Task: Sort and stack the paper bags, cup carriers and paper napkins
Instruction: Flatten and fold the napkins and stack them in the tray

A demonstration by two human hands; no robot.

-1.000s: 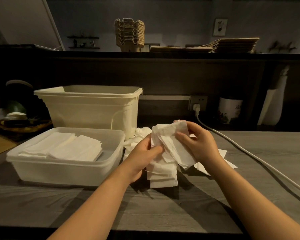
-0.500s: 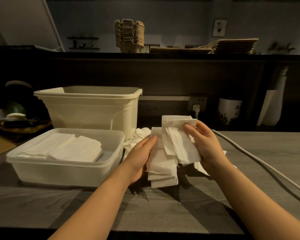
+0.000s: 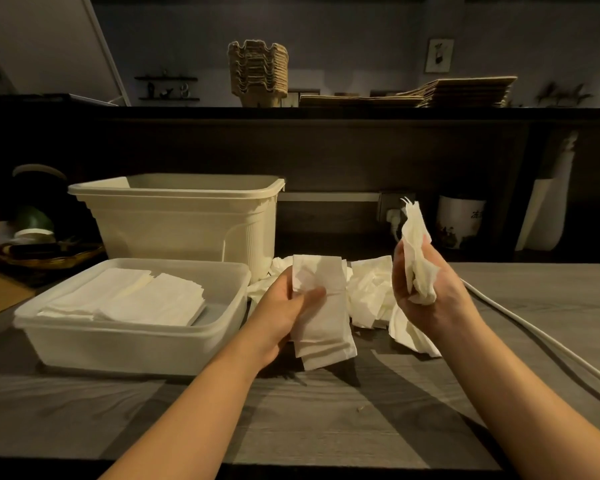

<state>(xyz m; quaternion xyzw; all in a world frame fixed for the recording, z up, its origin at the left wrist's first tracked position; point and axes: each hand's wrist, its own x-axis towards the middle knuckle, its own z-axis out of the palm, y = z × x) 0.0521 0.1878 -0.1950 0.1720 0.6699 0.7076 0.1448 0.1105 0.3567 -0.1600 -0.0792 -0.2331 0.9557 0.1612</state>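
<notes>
Napkin stack (image 3: pixel 321 306): flat, folded, upright over the counter (image 3: pixel 326 427), gripped in the left hand (image 3: pixel 281 308) with the thumb across its front.

Change: half a second back both hands were together on this bundle. Now the right hand (image 3: pixel 430 299) has drawn off to 2 o'clock of the stack and risen, fingers curled round one crumpled napkin (image 3: pixel 417 251) whose free end sticks up.

Reading: one sheet has been pulled from the bundle. It probably needs flattening or setting aside before the stack can be laid down neatly.

Loose napkins (image 3: pixel 371 289) lie in a rumpled heap on the counter at 3 o'clock of the stack, between the hands and behind them. Plenty is left unsorted.

Containers:
- Shallow clear tub (image 3: pixel 118 344) at 9 o'clock holds two overlapping flat piles of folded napkins (image 3: pixel 129 299).
- Tall cream bin (image 3: pixel 174 223) at 11 o'clock, behind the tub. Its contents are hidden from this angle.

Shelf (image 3: pixel 326 114) at 12 o'clock:
- Cup carriers (image 3: pixel 258 76), nested in one column.
- Paper bags (image 3: pixel 458 93) to their right, lying flat in a stack.

Both of these look already done.
</notes>
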